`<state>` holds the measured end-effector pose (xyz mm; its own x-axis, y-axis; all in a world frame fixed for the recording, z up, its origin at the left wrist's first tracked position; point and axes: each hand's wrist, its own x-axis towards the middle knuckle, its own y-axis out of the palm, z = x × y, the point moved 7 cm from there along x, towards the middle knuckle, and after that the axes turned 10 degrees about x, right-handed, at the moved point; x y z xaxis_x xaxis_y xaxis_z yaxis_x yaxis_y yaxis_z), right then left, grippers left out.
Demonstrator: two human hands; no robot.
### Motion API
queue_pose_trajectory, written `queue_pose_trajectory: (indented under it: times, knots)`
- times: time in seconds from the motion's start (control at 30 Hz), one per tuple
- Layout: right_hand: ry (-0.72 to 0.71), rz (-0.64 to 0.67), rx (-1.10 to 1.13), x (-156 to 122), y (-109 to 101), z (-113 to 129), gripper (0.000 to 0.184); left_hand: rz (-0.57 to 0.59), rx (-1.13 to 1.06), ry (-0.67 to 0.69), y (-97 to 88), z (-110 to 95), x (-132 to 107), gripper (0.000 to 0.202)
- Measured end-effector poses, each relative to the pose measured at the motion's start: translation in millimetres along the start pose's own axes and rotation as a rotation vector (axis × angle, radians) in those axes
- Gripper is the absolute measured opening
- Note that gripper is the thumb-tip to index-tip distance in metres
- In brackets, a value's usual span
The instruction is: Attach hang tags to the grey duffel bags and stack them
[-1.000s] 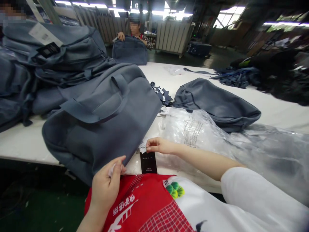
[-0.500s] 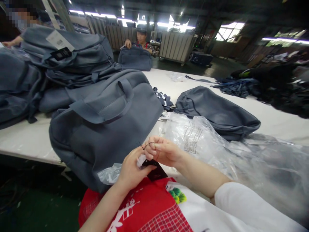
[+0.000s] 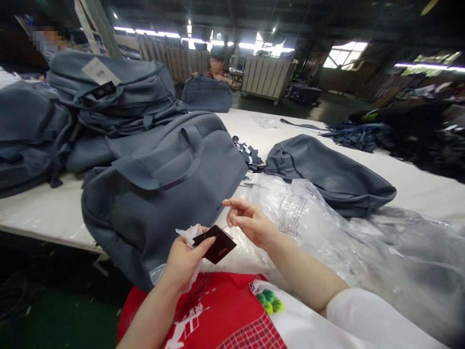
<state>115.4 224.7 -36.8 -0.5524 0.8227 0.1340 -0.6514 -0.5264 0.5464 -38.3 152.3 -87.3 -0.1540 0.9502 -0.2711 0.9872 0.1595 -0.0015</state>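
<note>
My left hand (image 3: 183,259) is closed on a small dark hang tag (image 3: 215,244) and a scrap of clear plastic, just in front of my chest. My right hand (image 3: 249,222) pinches the tag's thin black string a little above and to the right of the tag. Both hands hover at the table's near edge, beside a large grey-blue bag (image 3: 160,189) that lies flat with its handles up.
A pile of grey-blue bags (image 3: 90,106) fills the left of the white table (image 3: 43,213). Another bag (image 3: 327,174) lies to the right, with clear plastic bags (image 3: 327,232) in front of it. Dark straps (image 3: 247,152) lie mid-table. A person sits across behind a bag (image 3: 207,94); another stands at far left.
My hands came together on the tag, then drew apart: the left now holds the tag tilted, the right has pulled the string up and to the right.
</note>
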Motion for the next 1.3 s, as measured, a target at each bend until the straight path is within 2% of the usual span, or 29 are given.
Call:
queue_pose_trajectory:
  times: [0.07, 0.13, 0.17, 0.23, 0.33, 0.47, 0.57, 0.7, 0.77, 0.9, 1.0, 1.07, 1.13, 1.23, 1.3]
  knots:
    - [-0.058, 0.033, -0.369, -0.5, 5.0, -1.9, 0.046, 0.004, -0.004, 0.034, -0.8, -3.6, -0.7, 0.039]
    - [-0.138, 0.061, -0.706, -1.9, 11.5, -2.9, 0.038, -0.002, 0.013, 0.08, -3.0, -6.8, -1.0, 0.035]
    - [-0.18, 0.06, -0.817, -2.9, 14.0, -2.6, 0.03, -0.007, 0.036, 0.103, -4.9, -8.2, -1.3, 0.033]
    - [-0.236, 0.047, -0.896, -4.6, 16.4, -1.2, 0.017, 0.003, 0.091, 0.148, -8.5, -11.4, -2.5, 0.031]
    - [-0.191, 0.019, -0.828, -5.0, 10.9, 1.4, 0.015, 0.074, 0.106, 0.177, -13.7, -15.9, -5.1, 0.032]
    - [0.047, 0.079, -0.654, -3.1, -0.1, -2.1, 0.013, 0.142, 0.046, 0.173, -23.2, -22.0, -4.9, 0.029]
    - [0.17, 0.123, -0.503, -1.3, -3.7, -10.1, 0.008, 0.176, 0.051, 0.19, -22.5, -24.7, -0.7, 0.021]
    - [0.203, 0.015, -0.337, 2.6, -8.3, -26.7, 0.007, 0.244, 0.137, 0.27, -4.2, -28.0, 4.0, 0.018]
    - [0.236, -0.025, -0.26, 2.8, -7.9, -38.0, 0.009, 0.243, 0.279, 0.359, 4.9, -33.1, 3.0, 0.016]
    - [0.281, -0.055, -0.097, 2.0, -3.4, -51.8, 0.007, 0.167, 0.623, 0.555, 14.1, -47.1, -5.6, 0.013]
    - [0.31, -0.096, 0.061, 1.0, 0.3, -57.6, 0.007, 0.196, 0.786, 0.642, 23.0, -51.0, -12.5, 0.02]
    - [0.33, -0.135, 0.144, -0.4, 2.9, -63.0, 0.008, 0.238, 0.835, 0.664, 29.6, -49.6, -14.9, 0.027]
    - [0.344, -0.169, 0.196, -2.0, 5.0, -69.5, 0.009, 0.229, 0.862, 0.656, 32.1, -47.6, -14.1, 0.029]
    - [0.361, -0.223, 0.209, -3.0, 2.3, -76.2, 0.011, 0.15, 0.9, 0.594, 26.5, -45.0, -8.6, 0.021]
    - [0.31, -0.263, 0.121, 0.0, -5.9, -70.0, 0.015, 0.143, 0.88, 0.533, 20.5, -42.0, -4.2, 0.018]
